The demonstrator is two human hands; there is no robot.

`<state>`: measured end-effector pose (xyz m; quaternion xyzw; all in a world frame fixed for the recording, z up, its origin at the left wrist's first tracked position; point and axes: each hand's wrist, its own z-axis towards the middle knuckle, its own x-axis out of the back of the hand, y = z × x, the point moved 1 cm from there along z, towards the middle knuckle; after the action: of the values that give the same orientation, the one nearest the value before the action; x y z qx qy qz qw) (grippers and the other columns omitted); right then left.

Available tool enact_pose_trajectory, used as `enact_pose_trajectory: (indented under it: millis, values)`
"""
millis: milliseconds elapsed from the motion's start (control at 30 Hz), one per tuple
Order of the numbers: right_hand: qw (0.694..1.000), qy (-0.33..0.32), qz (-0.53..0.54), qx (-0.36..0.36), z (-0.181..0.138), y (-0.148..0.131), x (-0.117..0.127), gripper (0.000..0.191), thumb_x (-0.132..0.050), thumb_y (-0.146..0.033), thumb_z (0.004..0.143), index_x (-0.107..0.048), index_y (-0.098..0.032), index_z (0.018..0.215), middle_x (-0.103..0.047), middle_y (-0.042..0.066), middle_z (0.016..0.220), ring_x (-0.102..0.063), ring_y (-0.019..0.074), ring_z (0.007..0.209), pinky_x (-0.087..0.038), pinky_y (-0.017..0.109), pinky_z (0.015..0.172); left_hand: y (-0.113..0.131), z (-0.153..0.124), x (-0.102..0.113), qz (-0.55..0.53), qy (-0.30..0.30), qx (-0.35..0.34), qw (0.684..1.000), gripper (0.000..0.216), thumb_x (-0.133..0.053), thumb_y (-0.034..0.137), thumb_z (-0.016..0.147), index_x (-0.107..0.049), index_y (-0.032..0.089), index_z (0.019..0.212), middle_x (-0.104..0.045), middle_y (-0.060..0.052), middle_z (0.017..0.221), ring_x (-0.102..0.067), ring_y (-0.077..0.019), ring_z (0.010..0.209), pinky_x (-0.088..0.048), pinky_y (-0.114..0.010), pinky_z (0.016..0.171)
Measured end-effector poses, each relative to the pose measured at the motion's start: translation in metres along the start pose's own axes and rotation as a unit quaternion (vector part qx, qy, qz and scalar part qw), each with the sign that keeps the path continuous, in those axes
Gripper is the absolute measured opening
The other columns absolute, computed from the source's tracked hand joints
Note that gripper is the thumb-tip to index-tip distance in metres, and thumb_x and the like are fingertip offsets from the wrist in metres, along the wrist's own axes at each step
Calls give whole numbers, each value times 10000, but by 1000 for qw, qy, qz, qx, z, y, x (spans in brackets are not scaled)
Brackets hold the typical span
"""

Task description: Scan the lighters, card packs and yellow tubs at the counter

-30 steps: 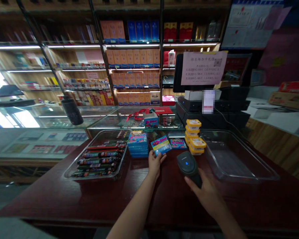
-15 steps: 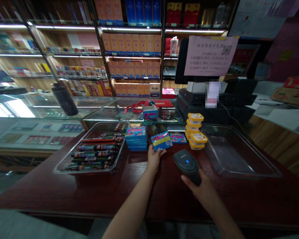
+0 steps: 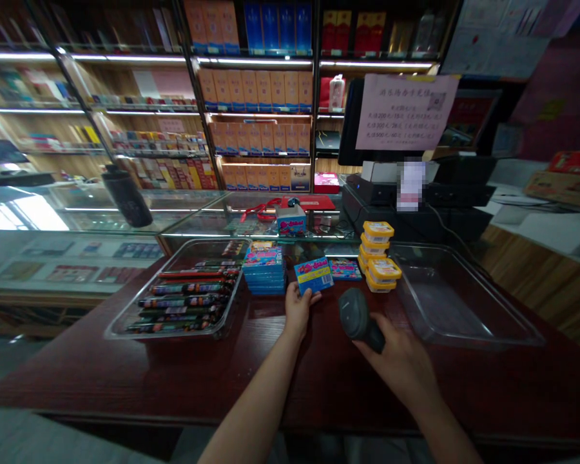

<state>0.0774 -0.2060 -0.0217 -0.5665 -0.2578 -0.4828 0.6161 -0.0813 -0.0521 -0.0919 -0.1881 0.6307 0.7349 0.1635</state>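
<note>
Between the thumb and fingers of my left hand (image 3: 299, 309) is a flat blue packet (image 3: 314, 274) with a yellow band and a barcode at its lower right. My right hand (image 3: 401, 351) is wrapped round the handle of a dark barcode scanner (image 3: 354, 314), whose head is tilted toward the packet, a little apart from it. A stack of similar blue packets (image 3: 265, 270) stands left of my left hand. Another blue packet (image 3: 345, 269) lies behind the held one. Yellow-lidded tubs (image 3: 383, 270) are piled beyond the scanner.
On the left, a clear plastic tray (image 3: 113, 328) holds several dark, long wrapped sticks. Another clear tray (image 3: 464, 303) sits at the right. Behind are a small open blue box (image 3: 290, 225), a glass counter, a monitor with a paper sign (image 3: 406, 113), and shelves of boxes.
My right hand has turned the scanner, so its head now tips left toward the packet, and the blue light on it no longer shows. My left hand and the packet stay nearly still.
</note>
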Motion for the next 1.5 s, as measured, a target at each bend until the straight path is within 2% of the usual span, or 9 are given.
enact_pose_trajectory:
  millis: [167,267,400,533,700,933,1100,1200,1500]
  values:
    - [989,56,-129,50,7,24,-18,354,-539,-296,840,-554,-229,1187,-708,55,975,-668,215,824,-451,313,667,14,-1,-3,140,16,-91,986,267,-683,340,713,-514,160,814,-619,7,723,-622,-124,615,-512,-260,617]
    - [981,91,-152,74,6,41,-32,370,-553,-256,832,-547,-227,1201,-704,46,979,-660,200,842,-447,299,706,30,3,-8,288,1,-198,937,161,-635,306,765,-558,166,789,-602,3,714,-587,-120,637,-465,-232,606]
    - [978,123,-144,89,3,49,-40,387,-571,-248,818,-549,-226,1204,-700,48,1000,-654,198,872,-443,297,724,46,19,-24,496,-108,-348,788,31,-568,194,804,-594,182,818,-577,-27,805,-559,-152,789,-455,-265,720]
    - [980,134,-120,90,2,49,-40,395,-582,-229,799,-557,-223,1193,-699,50,1025,-653,193,881,-442,296,749,40,39,-47,639,-221,-399,620,93,-509,172,849,-599,184,827,-570,-70,887,-531,-194,892,-451,-308,794]
    - [985,118,-92,86,3,49,-40,387,-584,-215,785,-576,-231,1171,-700,43,1026,-658,192,861,-448,306,774,12,56,-71,695,-293,-390,528,169,-466,183,883,-633,197,869,-579,-94,957,-513,-216,959,-449,-331,824]
    - [991,102,-55,61,4,49,-39,392,-570,-216,791,-566,-247,1182,-702,31,1037,-658,193,890,-451,308,770,-12,61,-69,684,-295,-306,593,130,-632,234,795,-694,223,909,-587,-78,1022,-495,-223,1034,-416,-338,909]
    - [992,100,-51,57,3,48,-35,375,-565,-217,800,-561,-251,1173,-703,28,1031,-658,195,901,-448,302,752,-18,65,-46,627,-76,-240,737,582,-790,306,637,-611,242,1187,-510,-101,1231,-454,-269,1156,-373,-394,989]
    - [993,94,-55,55,3,47,-32,375,-565,-212,801,-561,-249,1174,-704,29,1034,-661,191,897,-449,292,747,-25,72,-41,585,-61,-162,792,414,-751,236,685,-668,172,1085,-586,-91,1046,-562,-201,978,-442,-315,891]
    - [993,84,-65,57,5,46,-30,365,-556,-231,813,-567,-235,1178,-704,43,1033,-662,190,890,-456,291,777,-34,79,-52,534,-83,-160,826,246,-683,68,701,-718,149,930,-624,-60,882,-598,-159,836,-483,-290,807]
